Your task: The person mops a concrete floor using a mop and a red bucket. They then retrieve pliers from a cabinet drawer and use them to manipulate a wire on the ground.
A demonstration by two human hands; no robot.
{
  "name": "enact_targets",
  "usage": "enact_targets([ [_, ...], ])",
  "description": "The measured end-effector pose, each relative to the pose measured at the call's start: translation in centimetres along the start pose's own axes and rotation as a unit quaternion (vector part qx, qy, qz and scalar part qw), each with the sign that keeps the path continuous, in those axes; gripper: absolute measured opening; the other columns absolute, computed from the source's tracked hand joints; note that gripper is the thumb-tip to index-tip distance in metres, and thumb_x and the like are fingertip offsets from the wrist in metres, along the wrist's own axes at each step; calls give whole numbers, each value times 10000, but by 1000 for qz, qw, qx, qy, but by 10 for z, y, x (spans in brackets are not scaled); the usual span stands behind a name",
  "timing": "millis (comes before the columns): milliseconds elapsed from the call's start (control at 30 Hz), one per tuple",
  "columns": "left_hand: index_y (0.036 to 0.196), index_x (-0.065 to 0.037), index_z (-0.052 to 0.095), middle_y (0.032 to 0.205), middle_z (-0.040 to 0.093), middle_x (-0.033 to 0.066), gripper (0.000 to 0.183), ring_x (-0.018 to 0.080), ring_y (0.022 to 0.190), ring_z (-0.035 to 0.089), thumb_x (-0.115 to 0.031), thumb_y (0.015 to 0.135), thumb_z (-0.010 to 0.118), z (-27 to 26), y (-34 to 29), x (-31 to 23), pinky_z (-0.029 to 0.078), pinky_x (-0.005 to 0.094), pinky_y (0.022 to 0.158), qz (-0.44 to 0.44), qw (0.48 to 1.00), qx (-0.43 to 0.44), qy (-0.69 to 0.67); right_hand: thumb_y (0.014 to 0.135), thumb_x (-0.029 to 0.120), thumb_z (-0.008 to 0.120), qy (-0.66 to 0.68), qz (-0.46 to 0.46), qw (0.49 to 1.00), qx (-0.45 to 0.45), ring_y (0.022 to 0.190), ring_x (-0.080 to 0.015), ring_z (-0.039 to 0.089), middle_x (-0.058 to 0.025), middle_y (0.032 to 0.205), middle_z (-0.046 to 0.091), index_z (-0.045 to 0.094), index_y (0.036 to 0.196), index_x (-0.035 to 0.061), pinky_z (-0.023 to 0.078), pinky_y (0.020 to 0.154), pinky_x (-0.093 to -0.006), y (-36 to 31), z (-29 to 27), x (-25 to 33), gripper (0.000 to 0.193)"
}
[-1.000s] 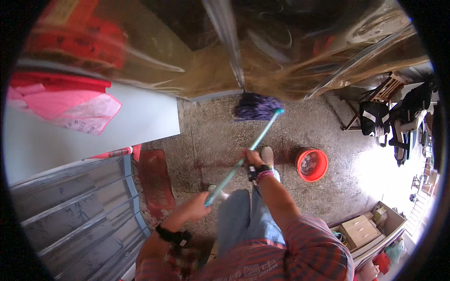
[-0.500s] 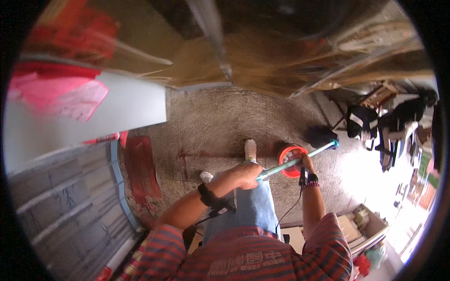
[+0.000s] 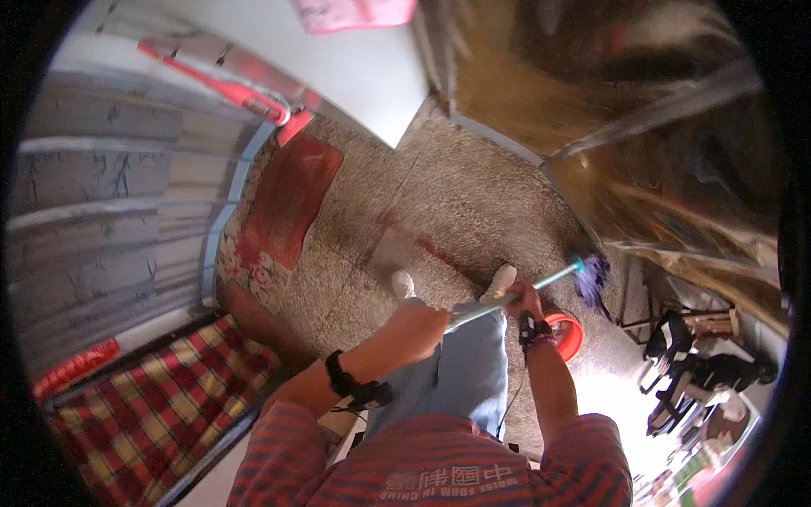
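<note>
A: State the location of the mop [image 3: 553, 278].
B: The mop lies across the front of the person's body. Its pale green handle runs from the left hand [image 3: 422, 328] outward to the right, past the right hand [image 3: 525, 300], and ends in a purple mop head [image 3: 593, 281].

A: State the grip of each hand.
B: The left hand is wrapped around the near end of the handle. The right hand is wrapped around the handle farther along, between the left hand and the mop head.

A: Does the mop head touch the floor [image 3: 448, 194]?
B: Cannot tell. The strands are blurred; they appear near the lower edge of the brown plastic curtain [image 3: 676, 169].

A: List the items nearby.
B: An orange-red bucket [image 3: 578, 340] stands on the floor just beside the right wrist, partly hidden by it. Two light shoes [image 3: 503, 279] show beyond the hands. A red mat [image 3: 296, 203] lies on the floor to the left. A checked cloth [image 3: 169, 414] is at lower left, and a white table [image 3: 363, 76] is at the top.
</note>
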State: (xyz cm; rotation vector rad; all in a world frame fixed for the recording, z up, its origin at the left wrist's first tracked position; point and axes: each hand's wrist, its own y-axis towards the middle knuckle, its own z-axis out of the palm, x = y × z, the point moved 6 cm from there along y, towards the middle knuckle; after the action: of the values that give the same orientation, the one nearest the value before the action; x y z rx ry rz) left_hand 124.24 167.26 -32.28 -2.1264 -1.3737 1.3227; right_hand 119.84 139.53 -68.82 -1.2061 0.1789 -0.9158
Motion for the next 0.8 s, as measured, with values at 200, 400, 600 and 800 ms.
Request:
enact_targets([
  [200, 1062, -21, 532, 709, 599, 174, 318, 344, 665, 618, -135, 781, 626, 21, -135, 137, 476, 464, 573, -120, 980, -137, -78, 894, 187, 477, 36, 268, 963, -9, 547, -181, 423, -26, 593, 383, 366, 686, 109, 430, 589, -341, -4, 195, -138, 249],
  [400, 1076, -42, 507, 785, 616, 219, 328, 418, 767, 602, -201, 807, 609, 101, -232, 219, 462, 516, 670, -258, 914, -174, -259, 926, 209, 475, -157, 287, 944, -47, 537, -183, 442, -46, 636, 409, 489, 1136, 111, 480, 595, -360, 5, 277, -250, 232],
  [600, 1117, -60, 503, 827, 623, 237, 333, 430, 792, 599, -229, 843, 588, 187, -303, 212, 462, 510, 688, -340, 810, -218, -425, 931, 167, 425, -362, 280, 889, 6, 568, -202, 456, -71, 653, 428, 424, 1272, 348, 486, 642, -431, -52, 312, -339, 386],
  [800, 1186, -80, 485, 822, 632, 220, 380, 421, 778, 606, -255, 860, 572, 233, -356, 191, 465, 511, 691, -407, 732, -206, -506, 964, 241, 380, -449, 420, 784, 88, 602, -260, 542, -111, 618, 531, 442, 827, 48, 495, 685, -463, -70, 296, -423, 244],
])
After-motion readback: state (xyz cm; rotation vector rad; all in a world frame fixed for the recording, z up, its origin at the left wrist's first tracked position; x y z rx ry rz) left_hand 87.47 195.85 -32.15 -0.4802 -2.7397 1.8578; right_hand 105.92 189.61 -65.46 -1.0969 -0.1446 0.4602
